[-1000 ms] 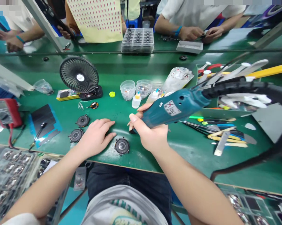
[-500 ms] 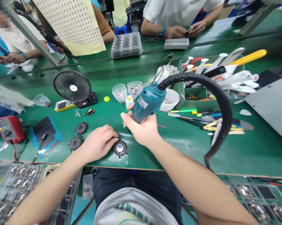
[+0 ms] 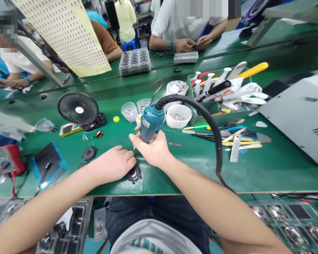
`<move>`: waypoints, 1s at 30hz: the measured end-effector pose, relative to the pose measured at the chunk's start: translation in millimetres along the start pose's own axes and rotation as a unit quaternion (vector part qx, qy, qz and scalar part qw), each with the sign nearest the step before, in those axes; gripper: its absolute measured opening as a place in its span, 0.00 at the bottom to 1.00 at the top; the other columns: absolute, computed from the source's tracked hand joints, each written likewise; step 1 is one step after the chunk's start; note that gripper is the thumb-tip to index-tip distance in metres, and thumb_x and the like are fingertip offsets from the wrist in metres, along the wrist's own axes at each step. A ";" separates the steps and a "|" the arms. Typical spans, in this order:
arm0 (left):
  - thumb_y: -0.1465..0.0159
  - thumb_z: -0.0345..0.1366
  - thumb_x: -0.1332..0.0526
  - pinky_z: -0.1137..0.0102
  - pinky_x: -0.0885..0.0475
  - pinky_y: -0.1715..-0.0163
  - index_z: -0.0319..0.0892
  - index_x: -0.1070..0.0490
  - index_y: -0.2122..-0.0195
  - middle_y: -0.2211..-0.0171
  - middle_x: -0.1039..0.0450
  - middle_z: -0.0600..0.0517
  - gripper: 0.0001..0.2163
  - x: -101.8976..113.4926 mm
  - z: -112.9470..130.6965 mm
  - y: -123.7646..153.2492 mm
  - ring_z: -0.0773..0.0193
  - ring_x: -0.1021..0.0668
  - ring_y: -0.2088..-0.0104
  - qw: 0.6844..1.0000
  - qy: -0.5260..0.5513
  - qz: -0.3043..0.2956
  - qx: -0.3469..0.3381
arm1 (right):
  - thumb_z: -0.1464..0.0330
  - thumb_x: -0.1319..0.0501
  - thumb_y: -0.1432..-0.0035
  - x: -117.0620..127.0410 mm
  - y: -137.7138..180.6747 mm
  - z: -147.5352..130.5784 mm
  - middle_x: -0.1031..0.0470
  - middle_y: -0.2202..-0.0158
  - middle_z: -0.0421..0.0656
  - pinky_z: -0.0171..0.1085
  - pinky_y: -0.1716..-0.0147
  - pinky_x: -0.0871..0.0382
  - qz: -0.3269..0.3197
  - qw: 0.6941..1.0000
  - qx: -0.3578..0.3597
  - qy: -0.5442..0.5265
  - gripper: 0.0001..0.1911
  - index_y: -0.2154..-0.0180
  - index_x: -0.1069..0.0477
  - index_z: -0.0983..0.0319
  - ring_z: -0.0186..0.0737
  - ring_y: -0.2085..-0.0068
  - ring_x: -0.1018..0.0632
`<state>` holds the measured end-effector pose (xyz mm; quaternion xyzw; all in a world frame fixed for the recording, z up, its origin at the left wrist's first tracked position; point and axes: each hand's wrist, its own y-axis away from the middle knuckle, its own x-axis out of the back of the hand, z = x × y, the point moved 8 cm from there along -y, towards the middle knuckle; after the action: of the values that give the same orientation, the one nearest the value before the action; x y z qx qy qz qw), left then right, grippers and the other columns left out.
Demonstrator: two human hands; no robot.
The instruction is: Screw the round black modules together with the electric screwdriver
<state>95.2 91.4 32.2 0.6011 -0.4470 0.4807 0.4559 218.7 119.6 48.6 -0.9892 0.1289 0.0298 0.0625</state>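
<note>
Far left, a red meter [image 3: 8,160] gets cut off by the frame. Below the bench there's a parts tray [image 3: 77,211], and the left forearm covers a good chunk of it, so some of the contents are hard to make out. Of the two round black pieces by that arm, the upper one [image 3: 89,152] is clear and the lower one [image 3: 83,165] is mostly hidden. A black fan [image 3: 78,109] stands behind them.

The left hand [image 3: 116,162] has its fingers curled close together over the edge of a black disc [image 3: 134,174] near the bench's front edge; can't make out if they're pinching it. Just right of that, the right hand [image 3: 155,150] is wrapped snugly around a teal power tool [image 3: 151,121], tip out of sight. The tool half blocks a clear cup [image 3: 143,105] and a small bottle [image 3: 138,119].

Next over, a white bowl [image 3: 172,121] holds small bits, then a green bin [image 3: 197,119] is crammed with handles, the tool's black cable [image 3: 215,137] looping in front. Grey box [image 3: 301,120] on the far right runs out of frame.
</note>
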 end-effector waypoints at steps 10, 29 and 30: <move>0.27 0.27 0.45 0.61 0.29 0.64 0.41 0.28 0.59 0.63 0.22 0.47 0.07 0.4 -21.7 7.9 0.55 0.20 0.66 0.996 0.002 0.003 0.090 | 0.59 0.31 0.47 -0.2 0.8 1.8 0.26 0.73 0.35 0.41 0.66 0.27 -0.002 1.000 0.006 -0.001 0.13 0.63 0.29 0.56 0.40 0.71 0.25; 0.30 0.36 0.39 0.54 0.26 0.41 0.45 0.33 0.34 0.38 0.25 0.41 0.23 -8.4 11.5 40.7 0.51 0.22 0.41 0.945 0.273 0.134 0.122 | 0.59 0.29 0.49 -0.2 -1.5 2.1 0.27 0.74 0.35 0.41 0.68 0.27 0.007 1.000 -0.014 -0.014 0.14 0.64 0.29 0.57 0.38 0.74 0.26; 0.29 0.38 0.39 0.54 0.25 0.43 0.44 0.31 0.36 0.41 0.23 0.40 0.21 -12.7 10.6 40.6 0.51 0.21 0.43 0.942 0.267 0.148 0.142 | 0.59 0.29 0.49 1.1 -1.1 1.8 0.27 0.75 0.35 0.41 0.69 0.27 0.014 1.000 -0.019 -0.013 0.14 0.66 0.29 0.57 0.37 0.74 0.27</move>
<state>55.7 74.8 23.2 0.4364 -0.3202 0.7442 0.3914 220.0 120.6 46.8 -0.9880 0.1410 0.0457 0.0445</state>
